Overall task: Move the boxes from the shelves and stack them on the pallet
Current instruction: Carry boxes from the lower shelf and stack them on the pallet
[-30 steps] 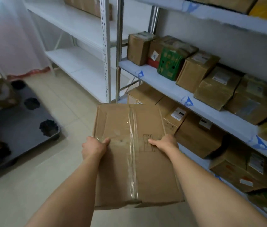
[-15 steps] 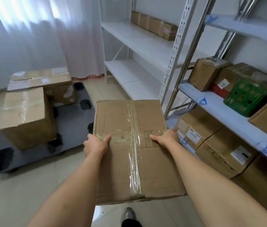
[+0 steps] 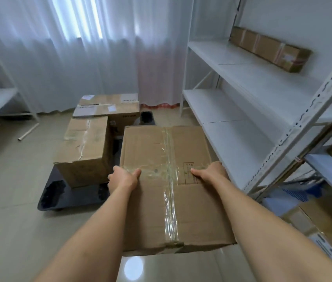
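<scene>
We held a large cardboard box out in front of us, clear of the floor, its taped top facing up; our left hand gripped its left edge, thumb lying on the top and the fingers curled down over the side, while our right hand grasped the right edge in the same way, thumb across the tape; a strip of clear tape ran down the middle of the lid, and a second strip crossed it just between our hands; beyond the box, low on the tiled floor, lay a dark pallet, its right part hidden behind the box we carried; on the pallet stood a tall brown box near the front, and behind it, touching, a lower and wider box with white labels on its top; to our right stood white shelves, with one long narrow carton lying on an upper level against the wall; further right, at the edge of view, a blue-edged rack held more brown boxes, only partly visible; a thin tube lay on the floor to the left, near a white curtain that covered the far wall.
</scene>
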